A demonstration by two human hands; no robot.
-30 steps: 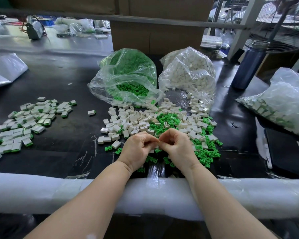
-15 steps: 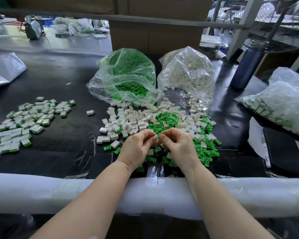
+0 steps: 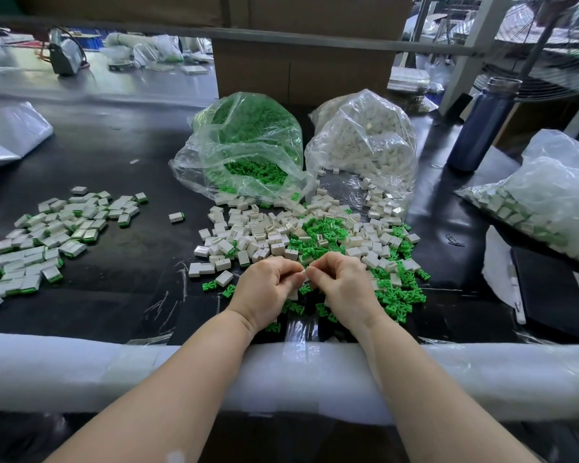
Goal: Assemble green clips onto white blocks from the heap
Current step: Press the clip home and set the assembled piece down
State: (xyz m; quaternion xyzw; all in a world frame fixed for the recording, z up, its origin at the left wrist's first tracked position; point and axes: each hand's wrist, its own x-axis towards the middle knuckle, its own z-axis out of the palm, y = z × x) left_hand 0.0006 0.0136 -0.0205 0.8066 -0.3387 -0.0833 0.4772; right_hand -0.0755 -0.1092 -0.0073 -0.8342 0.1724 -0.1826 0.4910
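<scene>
A: What is being worked on?
B: A small white block (image 3: 302,275), low in the middle of the frame, pinched between the fingertips of both hands. The left hand (image 3: 268,290) has its grip curled around it from one side, and the right hand (image 3: 343,287) has its fingers curled in against it from the other. I cannot tell whether a clip is already seated; the fingers hide it.

A: And around the hands?
B: They hover just over the near edge of the heap (image 3: 315,242), a loose mix of white blocks and green clips spread on the black worktop (image 3: 131,262). Green clips lie thickest to the lower right of the hands.

A: Behind that?
B: Two clear bags above the heap, mouths toward it: the bag of green clips (image 3: 248,142) on the left, the bag of white blocks (image 3: 365,135) on the right, touching each other.

A: Farther out?
B: At centre left, a spread of finished blocks (image 3: 54,232) showing green edges, well apart from the heap. At the right edge, another clear bag (image 3: 549,192) of assembled pieces, with a dark blue bottle (image 3: 482,125) upright behind it. A white padded rail (image 3: 81,369) crosses the bottom, under both forearms.
</scene>
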